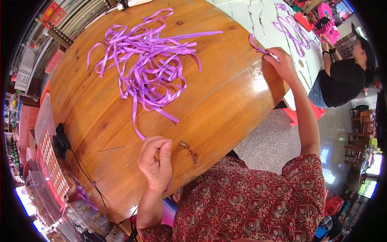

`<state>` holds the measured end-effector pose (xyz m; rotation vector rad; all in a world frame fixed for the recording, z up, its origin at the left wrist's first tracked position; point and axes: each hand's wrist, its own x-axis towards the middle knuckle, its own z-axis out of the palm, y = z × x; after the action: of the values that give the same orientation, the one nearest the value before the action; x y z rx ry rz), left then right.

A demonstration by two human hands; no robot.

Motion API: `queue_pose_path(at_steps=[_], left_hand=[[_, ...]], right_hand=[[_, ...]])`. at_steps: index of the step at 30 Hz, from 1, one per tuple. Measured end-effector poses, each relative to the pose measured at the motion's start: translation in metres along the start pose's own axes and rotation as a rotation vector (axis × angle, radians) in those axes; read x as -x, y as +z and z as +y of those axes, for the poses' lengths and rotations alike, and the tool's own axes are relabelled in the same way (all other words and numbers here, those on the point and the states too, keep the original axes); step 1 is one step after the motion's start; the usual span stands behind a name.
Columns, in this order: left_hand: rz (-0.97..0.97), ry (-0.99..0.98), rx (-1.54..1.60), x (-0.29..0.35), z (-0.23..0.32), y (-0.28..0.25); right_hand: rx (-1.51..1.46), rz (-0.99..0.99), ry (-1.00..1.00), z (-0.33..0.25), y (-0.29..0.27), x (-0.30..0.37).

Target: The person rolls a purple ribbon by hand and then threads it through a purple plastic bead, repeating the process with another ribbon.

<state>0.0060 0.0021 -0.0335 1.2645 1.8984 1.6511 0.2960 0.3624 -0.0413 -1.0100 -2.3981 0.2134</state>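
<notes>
A loose heap of shiny purple ribbon [151, 68] lies tangled on the wooden table. One strand runs from it toward me into my left hand [155, 161], whose fingers are curled closed over it near the table's front edge. A bit of purple also shows beside that wrist. Away to the right, by the table's far right edge, my right hand [284, 66] pinches a short purple ribbon piece [254, 43] between thumb and fingers. Its tip curls up past the fingertips. Whether this piece joins the heap cannot be seen.
The wooden table [217, 109] meets a white marbled table [258, 18] bearing more purple ribbon [296, 34]. A person in black [346, 76] sits there. A thin twisted wire [113, 149], a black cable [86, 175] and a black clip-like device [61, 139] are at left, near plastic boxes [50, 161].
</notes>
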Motion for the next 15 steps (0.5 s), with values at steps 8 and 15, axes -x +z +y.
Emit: queue_pose_path(at_steps=[8, 15], left_hand=[[0.122, 0.003, 0.001, -0.008, -0.008, -0.006], [0.183, 0.240, 0.031, -0.009, 0.018, -0.016]], right_hand=[[0.264, 0.149, -0.185, -0.010, 0.017, -0.016], [-0.586, -0.326, -0.115, -0.180, -0.031, -0.015]])
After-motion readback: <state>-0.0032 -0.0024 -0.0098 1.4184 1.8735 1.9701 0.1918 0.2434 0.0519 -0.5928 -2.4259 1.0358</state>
